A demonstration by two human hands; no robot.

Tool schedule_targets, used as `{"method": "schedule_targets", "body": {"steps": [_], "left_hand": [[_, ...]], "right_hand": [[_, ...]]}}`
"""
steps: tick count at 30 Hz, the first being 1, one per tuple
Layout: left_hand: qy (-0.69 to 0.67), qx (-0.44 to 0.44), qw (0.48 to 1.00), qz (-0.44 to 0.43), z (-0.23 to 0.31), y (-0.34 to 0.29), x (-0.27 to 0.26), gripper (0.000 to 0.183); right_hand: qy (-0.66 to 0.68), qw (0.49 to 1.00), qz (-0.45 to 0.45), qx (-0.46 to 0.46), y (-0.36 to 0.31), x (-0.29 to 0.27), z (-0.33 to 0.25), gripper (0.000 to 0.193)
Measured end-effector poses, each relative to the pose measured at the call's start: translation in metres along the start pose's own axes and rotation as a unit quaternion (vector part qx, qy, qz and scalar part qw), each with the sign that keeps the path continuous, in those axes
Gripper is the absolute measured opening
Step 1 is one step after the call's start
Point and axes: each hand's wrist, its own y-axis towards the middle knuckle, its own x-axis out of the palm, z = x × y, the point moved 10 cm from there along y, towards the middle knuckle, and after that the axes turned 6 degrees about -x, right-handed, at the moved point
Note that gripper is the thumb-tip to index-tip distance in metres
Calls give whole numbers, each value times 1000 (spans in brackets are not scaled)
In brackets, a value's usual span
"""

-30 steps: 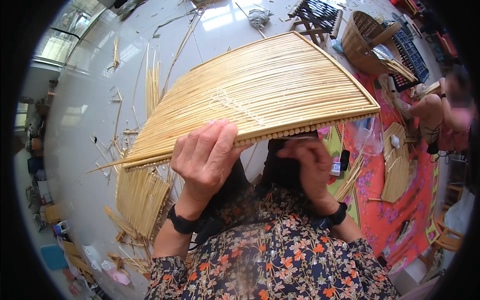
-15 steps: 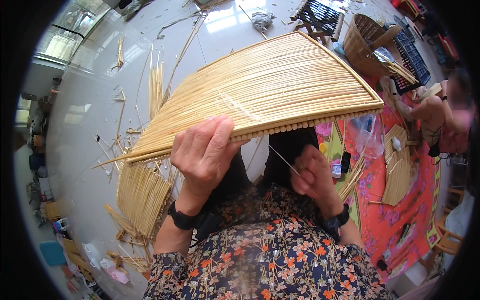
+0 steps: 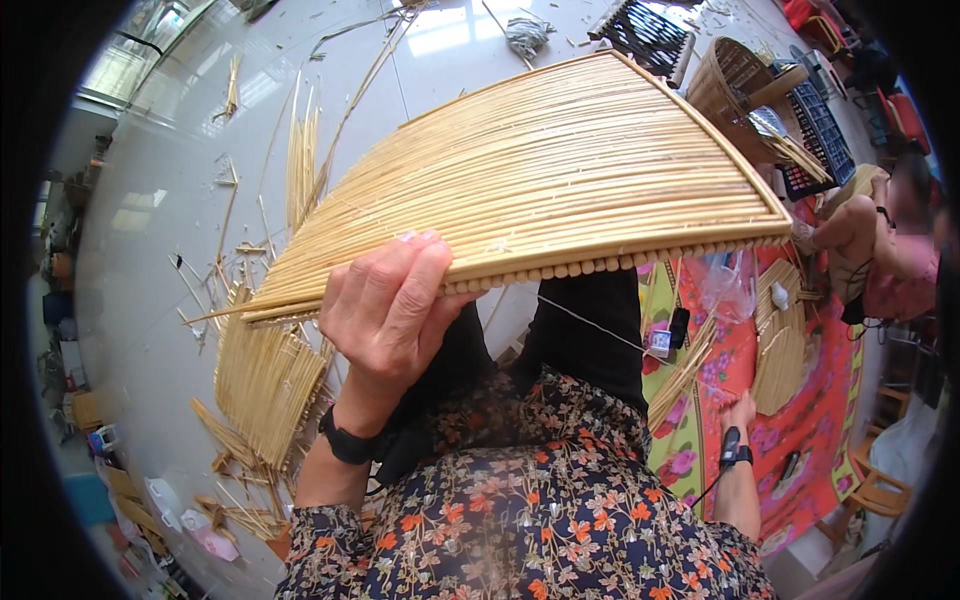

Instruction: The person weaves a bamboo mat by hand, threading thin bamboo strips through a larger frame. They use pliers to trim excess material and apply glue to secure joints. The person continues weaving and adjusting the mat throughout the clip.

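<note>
A panel of straw-coloured stalks (image 3: 540, 170) laid side by side, with a thicker bound rim, is tilted up in front of me. My left hand (image 3: 385, 310) is closed round its near edge toward the left, fingertips on the upper face and the thumb beneath. From the panel's underside, a thin white thread (image 3: 600, 328) runs taut down to the right. My right hand (image 3: 738, 410) is at the far end of that thread, out over the red flowered cloth, its fingers closed on it. Whether a needle is in those fingers is too small to see.
A second stalk panel (image 3: 270, 385) lies at lower left among loose stalks (image 3: 303, 170). On the red flowered cloth (image 3: 820, 400) at right are another panel (image 3: 785, 350) and a stalk bundle (image 3: 685, 370). A basket (image 3: 725, 85) stands at upper right, near another person (image 3: 885, 230).
My right hand has moved from beside the panel's near edge far out to the right, drawing the thread longer. The loose thread on the panel's top has shrunk. The panel has shifted slightly.
</note>
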Motion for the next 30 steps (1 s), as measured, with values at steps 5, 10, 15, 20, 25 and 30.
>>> {"method": "schedule_targets", "body": {"steps": [5, 10, 15, 20, 25, 30], "left_hand": [[34, 33, 998, -30, 16, -3, 7, 34], [24, 36, 999, -25, 21, 0, 14, 34], [29, 35, 999, -30, 19, -1, 13, 33], [27, 27, 999, -28, 18, -1, 10, 31], [22, 28, 998, -49, 19, -7, 15, 34], [21, 33, 998, -53, 25, -18, 18, 36]], "right_hand": [[-147, 898, -397, -121, -248, 336, -135, 17], [16, 727, -686, -1, -445, 455, -136, 16], [170, 807, -565, -27, -421, 452, -133, 3], [303, 725, -616, -56, -437, 442, -174, 15], [86, 659, -742, -92, -473, 448, -164, 5], [-24, 661, -736, -145, -461, 445, -134, 4]]}}
